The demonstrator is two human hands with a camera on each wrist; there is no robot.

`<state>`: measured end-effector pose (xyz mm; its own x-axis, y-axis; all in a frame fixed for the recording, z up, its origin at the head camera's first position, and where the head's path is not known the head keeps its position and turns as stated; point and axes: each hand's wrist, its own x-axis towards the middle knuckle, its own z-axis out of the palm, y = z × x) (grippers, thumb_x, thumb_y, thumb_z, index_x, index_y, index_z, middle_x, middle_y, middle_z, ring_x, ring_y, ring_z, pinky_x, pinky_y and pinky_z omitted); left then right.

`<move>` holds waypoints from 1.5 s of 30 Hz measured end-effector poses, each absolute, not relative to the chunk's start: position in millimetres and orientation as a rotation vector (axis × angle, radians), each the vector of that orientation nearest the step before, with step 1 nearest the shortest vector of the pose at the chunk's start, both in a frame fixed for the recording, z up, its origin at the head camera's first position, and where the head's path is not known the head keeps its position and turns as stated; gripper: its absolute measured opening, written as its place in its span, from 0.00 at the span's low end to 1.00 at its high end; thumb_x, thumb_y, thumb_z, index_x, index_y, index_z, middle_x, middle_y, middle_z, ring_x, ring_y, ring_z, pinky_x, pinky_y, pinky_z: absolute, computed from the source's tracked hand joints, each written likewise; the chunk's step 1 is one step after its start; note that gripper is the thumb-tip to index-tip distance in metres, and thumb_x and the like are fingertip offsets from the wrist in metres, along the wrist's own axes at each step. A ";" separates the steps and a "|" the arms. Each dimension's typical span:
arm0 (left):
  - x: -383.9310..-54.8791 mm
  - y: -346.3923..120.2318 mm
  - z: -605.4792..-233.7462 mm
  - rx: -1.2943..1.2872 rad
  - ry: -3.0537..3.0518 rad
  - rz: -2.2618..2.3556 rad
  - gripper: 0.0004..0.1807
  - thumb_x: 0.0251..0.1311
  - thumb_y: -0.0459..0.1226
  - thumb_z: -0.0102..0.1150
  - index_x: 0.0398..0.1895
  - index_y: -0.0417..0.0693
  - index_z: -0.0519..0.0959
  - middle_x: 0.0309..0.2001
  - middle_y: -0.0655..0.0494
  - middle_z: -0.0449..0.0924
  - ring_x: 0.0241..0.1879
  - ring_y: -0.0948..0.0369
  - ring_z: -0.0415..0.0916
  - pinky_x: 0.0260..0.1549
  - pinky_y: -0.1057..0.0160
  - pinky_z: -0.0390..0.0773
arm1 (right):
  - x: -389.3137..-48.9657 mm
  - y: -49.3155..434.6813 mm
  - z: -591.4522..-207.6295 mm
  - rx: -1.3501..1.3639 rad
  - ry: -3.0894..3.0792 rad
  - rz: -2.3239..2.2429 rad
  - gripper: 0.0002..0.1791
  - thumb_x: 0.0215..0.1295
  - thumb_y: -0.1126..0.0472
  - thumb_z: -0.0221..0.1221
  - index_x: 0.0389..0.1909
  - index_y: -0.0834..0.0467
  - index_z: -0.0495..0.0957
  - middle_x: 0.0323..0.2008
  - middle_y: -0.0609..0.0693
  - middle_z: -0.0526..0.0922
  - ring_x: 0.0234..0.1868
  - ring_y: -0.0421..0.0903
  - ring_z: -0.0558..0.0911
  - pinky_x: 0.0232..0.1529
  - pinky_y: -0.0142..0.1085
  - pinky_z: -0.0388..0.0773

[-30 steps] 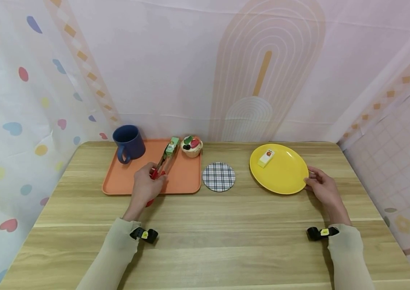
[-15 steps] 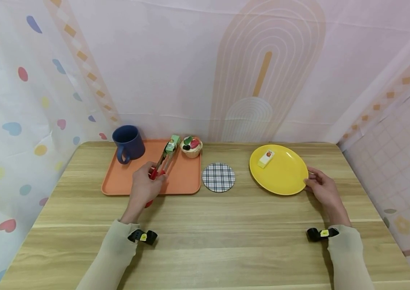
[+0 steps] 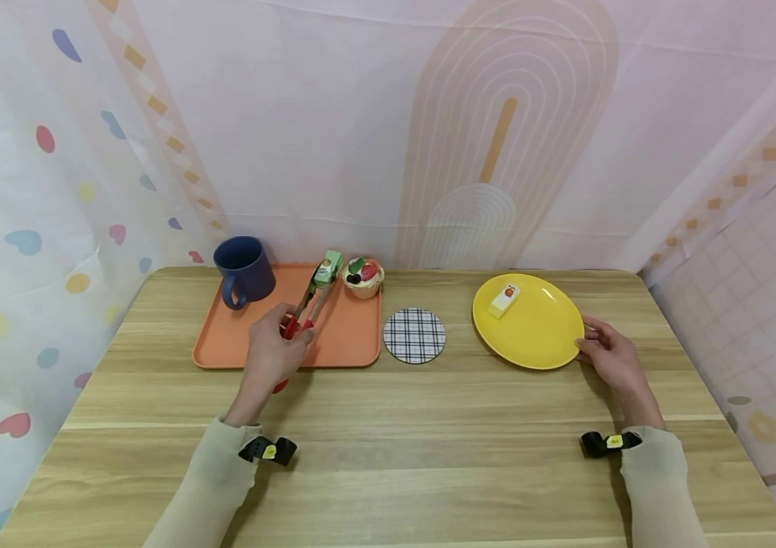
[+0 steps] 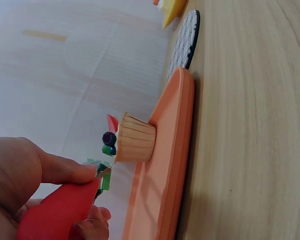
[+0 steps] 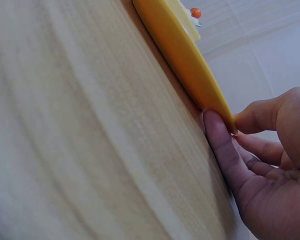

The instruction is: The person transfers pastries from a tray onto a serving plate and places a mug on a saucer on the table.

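Observation:
My left hand (image 3: 273, 346) grips red-handled tongs (image 3: 300, 316) over the orange tray (image 3: 353, 342). Between the tong tips is a small green block-shaped cake (image 3: 330, 266), held at the tray's back part, left of a cupcake (image 3: 363, 278) topped with fruit. In the left wrist view, the thumb lies along the red handle (image 4: 60, 210), and the cake is mostly hidden behind the fingers. On the right, my right hand (image 3: 614, 361) pinches the rim of a yellow plate (image 3: 538, 335). A small white-and-yellow cake (image 3: 504, 300) lies on that plate's left part.
A blue mug (image 3: 245, 270) stands at the tray's back left corner, handle toward the front. Between tray and plate lies a round checked coaster (image 3: 414, 335). Behind the wooden table (image 3: 429, 457) hangs a patterned cloth (image 3: 326, 137).
The green cake in the tongs has risen slightly and shifted a little toward the back right. My left hand has edged slightly left. The right hand and plate stay in place.

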<state>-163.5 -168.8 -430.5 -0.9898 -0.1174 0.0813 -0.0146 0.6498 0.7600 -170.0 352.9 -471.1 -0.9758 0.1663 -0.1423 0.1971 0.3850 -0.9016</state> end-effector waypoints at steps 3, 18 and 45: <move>-162.5 -168.2 -428.8 0.097 -2.731 -1.260 0.20 0.66 0.38 0.65 0.57 0.39 0.77 0.45 0.37 0.79 0.35 0.48 0.75 0.26 0.61 0.73 | -170.2 353.1 -471.3 0.339 2.591 -1.691 0.31 0.78 0.64 0.52 0.78 0.63 0.59 0.51 0.49 0.74 0.40 0.26 0.78 0.43 0.25 0.82; -158.1 -161.2 -419.6 0.037 -2.698 -1.237 0.20 0.65 0.39 0.66 0.57 0.38 0.78 0.40 0.39 0.80 0.34 0.49 0.74 0.27 0.61 0.72 | -168.8 352.9 -470.3 0.326 2.583 -1.702 0.31 0.78 0.64 0.52 0.78 0.63 0.59 0.50 0.48 0.73 0.40 0.26 0.78 0.43 0.24 0.82; -156.1 -141.5 -418.1 -0.026 -2.727 -1.273 0.19 0.65 0.39 0.67 0.56 0.40 0.78 0.36 0.42 0.78 0.32 0.51 0.73 0.28 0.60 0.72 | -170.3 352.8 -471.6 0.333 2.593 -1.695 0.30 0.78 0.63 0.52 0.78 0.63 0.59 0.53 0.53 0.74 0.40 0.26 0.78 0.43 0.25 0.82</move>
<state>-156.1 -141.5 -418.1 -0.9911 -0.0405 0.1270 0.0713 0.6437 0.7620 -170.3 352.8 -471.6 -0.9769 0.1639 -0.1373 0.1915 0.3853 -0.9027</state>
